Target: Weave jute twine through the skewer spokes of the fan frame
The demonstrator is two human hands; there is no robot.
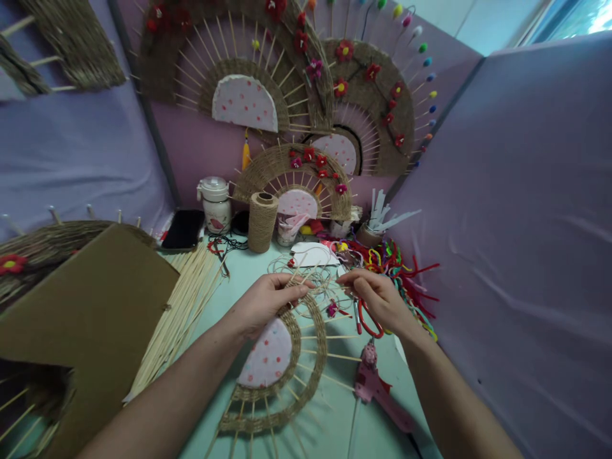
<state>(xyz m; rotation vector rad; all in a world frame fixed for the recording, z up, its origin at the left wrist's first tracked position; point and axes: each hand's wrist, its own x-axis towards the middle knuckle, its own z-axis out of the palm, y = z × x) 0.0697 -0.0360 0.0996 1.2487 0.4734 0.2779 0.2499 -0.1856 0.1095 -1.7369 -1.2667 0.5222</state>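
Note:
My left hand (pixel 280 296) pinches the top end of a small half-round woven fan (pixel 319 347), made of twine bands on thin sticks around a white dotted centre (pixel 270 357). The fan is tilted, its sticks pointing right and down. To the right, my right hand (pixel 375 294) has thumb and forefinger pressed together on a strand of thin twine (pixel 329 288), which runs toward the fan's top edge. Loops of the same twine lie behind both hands. Just below the right hand are red-handled scissors (pixel 370 322), partly covered by it.
A pink glue gun (pixel 382 389) lies at the lower right. Thin sticks (pixel 176 312) and brown cardboard (pixel 100 312) are on the left. A twine spool (pixel 262 223), a lidded jar (pixel 215 207) and a phone (pixel 183 229) stand or lie behind. Colourful pipe cleaners (pixel 406 287) fill the right.

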